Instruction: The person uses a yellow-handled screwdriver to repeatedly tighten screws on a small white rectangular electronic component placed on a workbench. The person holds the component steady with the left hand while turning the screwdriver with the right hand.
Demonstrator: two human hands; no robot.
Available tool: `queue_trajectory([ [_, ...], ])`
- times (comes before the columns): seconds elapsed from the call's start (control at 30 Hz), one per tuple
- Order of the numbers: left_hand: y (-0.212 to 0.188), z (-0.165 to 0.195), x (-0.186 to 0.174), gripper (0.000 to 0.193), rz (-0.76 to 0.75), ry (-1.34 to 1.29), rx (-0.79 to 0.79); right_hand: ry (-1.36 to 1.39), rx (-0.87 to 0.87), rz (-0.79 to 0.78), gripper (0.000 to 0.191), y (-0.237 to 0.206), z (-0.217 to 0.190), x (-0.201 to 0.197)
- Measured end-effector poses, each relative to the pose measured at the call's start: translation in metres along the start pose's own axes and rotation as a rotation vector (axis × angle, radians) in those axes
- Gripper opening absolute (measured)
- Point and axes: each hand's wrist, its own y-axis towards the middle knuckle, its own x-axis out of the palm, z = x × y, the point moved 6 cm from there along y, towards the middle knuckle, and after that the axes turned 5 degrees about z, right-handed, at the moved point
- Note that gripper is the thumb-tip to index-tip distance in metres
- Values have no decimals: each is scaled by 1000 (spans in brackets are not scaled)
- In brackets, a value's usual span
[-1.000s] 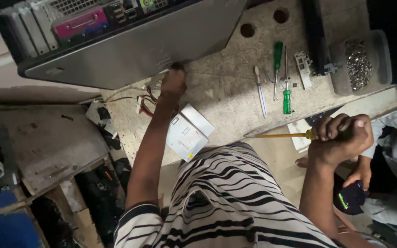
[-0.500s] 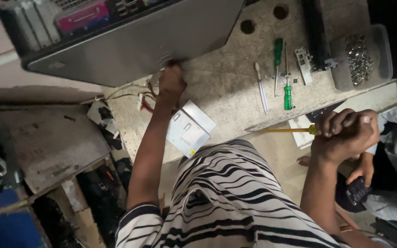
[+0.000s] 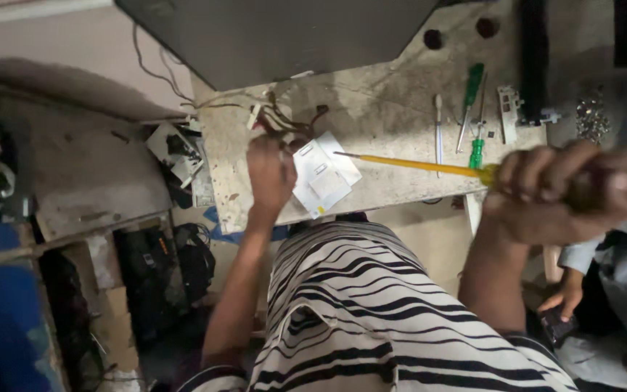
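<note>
Gripping a yellow screwdriver (image 3: 415, 165), the right hand (image 3: 556, 192) is closed in a full fist around its handle end, which the fingers hide. The shaft runs leftward across the bench (image 3: 393, 109), and its tip ends over the upper corner of a white switch plate (image 3: 324, 174) (whether it touches is unclear). The hand itself is blurred and sits just off the bench's near edge.

The left hand (image 3: 270, 174) rests on the bench just left of the switch plate, fingers curled among a tangle of wires (image 3: 288, 120). Whether it pinches one of the wires cannot be told, since the back of the hand covers the fingertips.

A dark grey case (image 3: 277, 36) lies at the far side of the bench, beyond the wires. To the right lie a green screwdriver (image 3: 471, 91), a smaller green-handled tool (image 3: 478, 149) and a thin white tool (image 3: 438, 131), side by side. Farther right stands a clear tub (image 3: 622, 91) holding small metal parts.

A striped shirt (image 3: 371, 312) fills the lower middle. At the lower right another person's hand (image 3: 564, 297) holds a dark object.
</note>
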Motion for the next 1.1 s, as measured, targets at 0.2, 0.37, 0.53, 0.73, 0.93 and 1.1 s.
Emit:
queue_trajectory([
  [0.2, -34, 19, 22, 42, -14, -42, -38, 7, 16, -157, 22, -19, 36, 70],
  [0.37, -36, 25, 20, 42, 13, -103, -38, -24, 6, -180, 23, -21, 44, 96],
  [0.53, -33, 28, 15, 43, 39, -106, -44, -47, 27, -182, 20, -22, 51, 100],
  [0.73, -32, 29, 12, 43, 41, -141, -43, -34, 13, -170, 17, -20, 53, 95],
  [0.93, -30, 29, 12, 43, 29, -137, -45, -81, -34, -204, 19, -20, 54, 100],
  [1.1, -31, 29, 12, 48, 19, -154, -63, -127, -46, -249, 22, -19, 56, 109],
])
